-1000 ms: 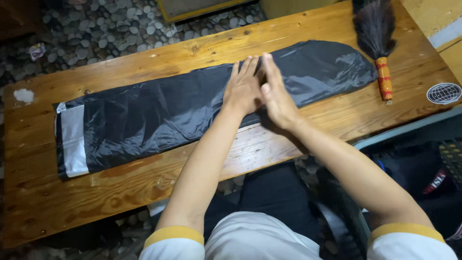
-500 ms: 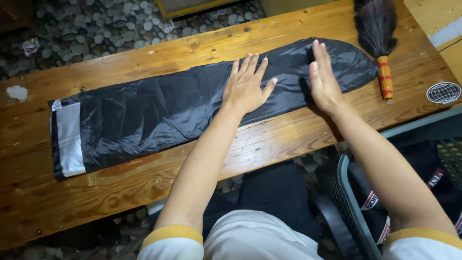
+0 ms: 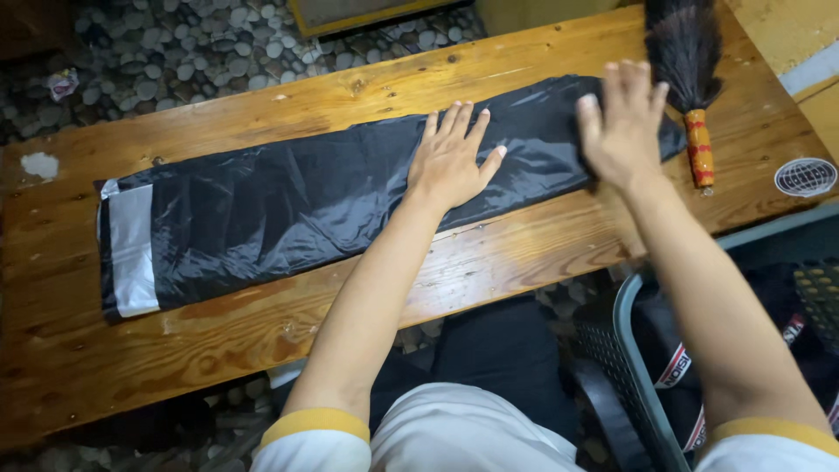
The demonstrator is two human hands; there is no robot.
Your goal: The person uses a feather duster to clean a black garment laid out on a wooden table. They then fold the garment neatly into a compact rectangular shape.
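A long black plastic bag (image 3: 288, 210), folded flat into a strip with a white band at its left end, lies across a wooden bench-like table (image 3: 218, 350). My left hand (image 3: 453, 159) presses flat on the bag near its middle, fingers spread. My right hand (image 3: 622, 124) lies flat with fingers apart on the bag's right end, slightly blurred. Neither hand grips anything.
A dark feather duster (image 3: 689, 61) with a red and yellow handle lies at the table's right end, beside my right hand. A small round white mesh object (image 3: 805, 177) sits at the far right. A pebble floor lies beyond, a dark plastic chair (image 3: 629, 367) below right.
My right hand has slid rightward along the bag, from beside my left hand to the bag's right end. The left hand stays pressed near the middle.
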